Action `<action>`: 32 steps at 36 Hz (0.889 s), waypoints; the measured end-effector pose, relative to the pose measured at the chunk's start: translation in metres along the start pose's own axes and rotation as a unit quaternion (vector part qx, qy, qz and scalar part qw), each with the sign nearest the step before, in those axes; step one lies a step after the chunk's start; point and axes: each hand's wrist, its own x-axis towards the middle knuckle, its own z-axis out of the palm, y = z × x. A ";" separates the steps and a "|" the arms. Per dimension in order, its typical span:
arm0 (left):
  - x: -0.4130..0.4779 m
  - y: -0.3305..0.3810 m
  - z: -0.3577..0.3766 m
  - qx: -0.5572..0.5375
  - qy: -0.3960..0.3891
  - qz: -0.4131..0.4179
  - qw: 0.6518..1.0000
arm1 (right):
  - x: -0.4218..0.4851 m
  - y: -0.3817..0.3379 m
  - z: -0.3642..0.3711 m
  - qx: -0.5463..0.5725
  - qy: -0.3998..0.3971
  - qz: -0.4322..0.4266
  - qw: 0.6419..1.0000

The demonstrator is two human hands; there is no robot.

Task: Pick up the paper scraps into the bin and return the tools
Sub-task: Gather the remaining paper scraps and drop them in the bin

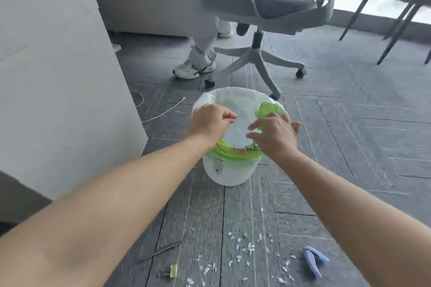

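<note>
Fingers (229,116) of the left hand (210,123) are curled in tight, thumb pressed to fingertips as in a pinch over the mouth of the bin (229,170); whether a scrap sits between them I cannot tell. At the bin's 3 o'clock rim the right hand (275,135) hangs palm down, fingers loosely bent and spread, holding nothing that shows, its fingertips over the green liner (235,155) folded around the rim. A whitish bag (233,102) lines the inside as well. On the dark plank floor (349,135), the white bin stands upright, about the middle of the view. Paper scraps (242,251) lie scattered at the bin's 6 o'clock, well apart from it, as small white flecks. At their 3 o'clock edge lies a pale blue tool (313,261), partly hidden by the right forearm. At their 9 o'clock lie a gold binder clip (171,274) and, near it, a thin dark rod (163,250). Beyond the bin at 12 o'clock stands a grey office chair (261,0), with another person's trouser leg and shoe (193,70) beside its base.
</note>
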 end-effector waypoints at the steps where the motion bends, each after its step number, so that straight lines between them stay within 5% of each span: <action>1: 0.000 0.000 -0.001 0.018 -0.005 0.001 1.000 | -0.001 0.001 0.000 0.002 0.006 0.007 1.000; 7: -0.011 0.000 -0.014 0.096 0.006 -0.013 0.995 | -0.017 0.006 0.000 0.020 0.029 0.021 0.999; 15: -0.082 -0.028 -0.019 0.002 -0.023 0.088 0.996 | -0.082 0.014 0.023 0.093 0.128 -0.105 0.982; 19: -0.133 -0.057 -0.008 -0.012 -0.019 0.078 0.997 | -0.127 0.030 0.059 0.086 0.079 -0.120 0.986; 32: -0.215 -0.151 0.053 0.100 -0.135 -0.134 0.977 | -0.209 0.054 0.165 0.060 -0.164 -0.035 0.984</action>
